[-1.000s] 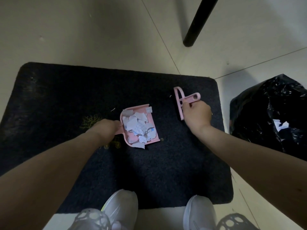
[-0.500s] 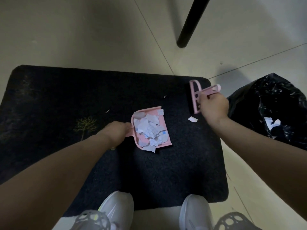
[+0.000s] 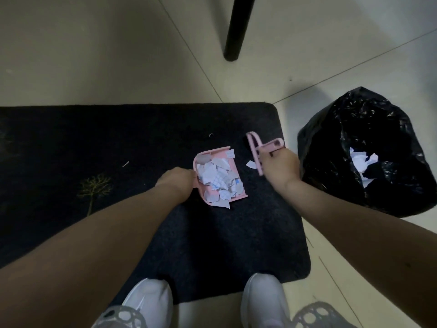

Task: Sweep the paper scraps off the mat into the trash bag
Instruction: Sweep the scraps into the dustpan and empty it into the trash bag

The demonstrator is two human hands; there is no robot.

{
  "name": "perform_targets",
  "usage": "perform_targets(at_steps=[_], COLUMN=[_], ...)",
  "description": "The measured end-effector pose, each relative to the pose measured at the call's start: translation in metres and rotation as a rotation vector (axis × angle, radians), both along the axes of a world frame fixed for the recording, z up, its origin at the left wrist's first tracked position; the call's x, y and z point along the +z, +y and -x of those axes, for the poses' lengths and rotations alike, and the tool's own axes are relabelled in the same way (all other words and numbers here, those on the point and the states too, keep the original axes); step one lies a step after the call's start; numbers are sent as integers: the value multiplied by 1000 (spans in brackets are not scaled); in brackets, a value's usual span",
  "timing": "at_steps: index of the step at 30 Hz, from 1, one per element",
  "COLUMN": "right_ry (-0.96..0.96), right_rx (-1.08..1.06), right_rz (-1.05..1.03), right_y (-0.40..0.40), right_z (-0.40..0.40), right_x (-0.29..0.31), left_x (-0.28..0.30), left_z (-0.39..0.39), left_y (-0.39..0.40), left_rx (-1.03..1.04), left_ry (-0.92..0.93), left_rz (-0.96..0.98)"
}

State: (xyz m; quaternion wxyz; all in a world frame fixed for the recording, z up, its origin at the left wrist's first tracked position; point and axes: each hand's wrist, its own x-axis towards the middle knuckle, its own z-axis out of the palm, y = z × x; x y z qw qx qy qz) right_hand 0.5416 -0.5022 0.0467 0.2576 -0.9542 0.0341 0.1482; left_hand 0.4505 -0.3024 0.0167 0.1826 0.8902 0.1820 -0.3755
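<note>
One loose paper scrap (image 3: 251,164) lies on the mat (image 3: 71,138) between the loaded dustpan (image 3: 218,177), gripped by the left hand (image 3: 177,185), and the brush (image 3: 256,152), held crosswise by the nearer right hand (image 3: 280,169)

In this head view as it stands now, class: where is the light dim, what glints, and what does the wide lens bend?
Head view: dim overall, so the mat reads near-black and its pile barely shows; the trash bag carries small glints on its creases; the scraps in the dustpan are the brightest patch; the mat's far edge bows from the wide lens; the forearms loom large near the frame's bottom.
</note>
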Motion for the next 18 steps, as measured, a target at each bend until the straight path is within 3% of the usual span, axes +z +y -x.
perform_targets(at_steps=[5,11,18], right_ry=[19,-92,-1], right_rx=[-6,-100,42], right_rz=[-206,-147,-69], right_y=[8,-6,11], right_z=[10,-8,15], right_x=[4,13,6], left_x=[-2,-6,-22], left_z=[-1,0,2], left_y=[-2,0,5], left_rx=[-3,-8,257], left_ry=[1,-2,-38], left_rz=[-10,-19,138])
